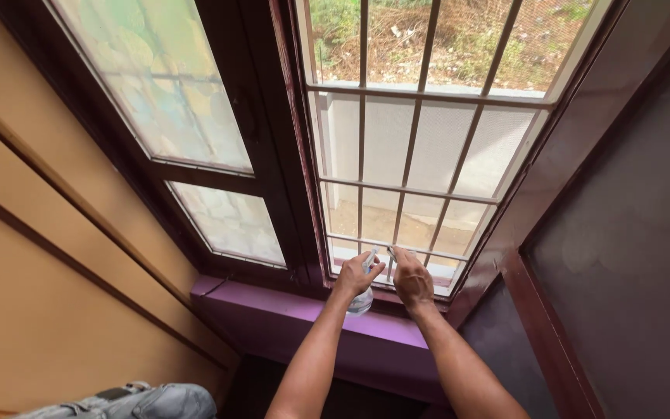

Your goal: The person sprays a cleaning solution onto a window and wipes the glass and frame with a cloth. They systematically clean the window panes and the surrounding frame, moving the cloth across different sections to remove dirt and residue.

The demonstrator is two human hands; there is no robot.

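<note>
- Purple window sill [273, 306]: a narrow ledge running from the left wall to the dark right wall; its front edge drops to a darker strip below. Bare stretch on its left half; both hands work at its right end, close to the right corner.
- Open window bay, right: white bars [420, 194] cross it upright and level, leaving narrow gaps. Lowest bar sits just above the sill, so little room lies between bar and ledge.
- Left hand [357, 273]: arm stretched forward and up from the lower edge, wrist straight, fingers clenched around the neck of a clear spray bottle [361, 299]. Bottle stands about upright at the inner edge of the sill, its base on or just over the ledge; which one cannot be told.
- Right hand [411, 278]: arm reaching in parallel, just beside the left hand, back of hand upward, fingers curled at the lowest bar. Something small and pale shows at the fingertips; whether it is gripped, and what it is, cannot be told.
- Dark brown window frame [273, 155]: centre post stands directly left of the hands.
- Closed frosted panes [180, 101], left bay.
- Tan panelled wall [48, 271], left; dark wall [630, 233], right, hemming the right arm closely.
- Grey denim cloth [141, 402], lower left corner.
</note>
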